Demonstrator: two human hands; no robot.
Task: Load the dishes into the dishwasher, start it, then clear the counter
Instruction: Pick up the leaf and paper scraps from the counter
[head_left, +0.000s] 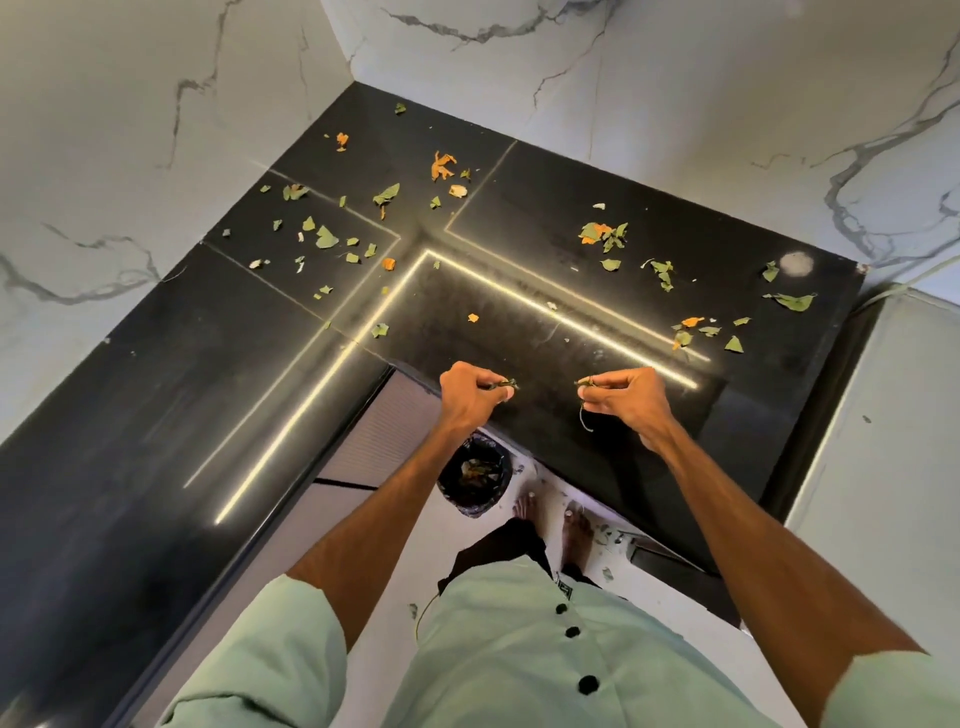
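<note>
Just above the bin (474, 480), the left hand (470, 397) has its grip pinched on a leaf scrap (506, 385); right of the bin, the right hand (623, 397) has its grip clamped on a stemmed scrap (587, 384); beyond the bin, green and orange scraps (387, 195) litter the black tabletop (156, 389).

Pale mint-green shirt (519, 660), loose; short sleeves (291, 639) cuffed above elbows. Round black buttons (572, 632) down front. Dark trousers (498, 545) below hem. Bare feet (576, 535).
</note>
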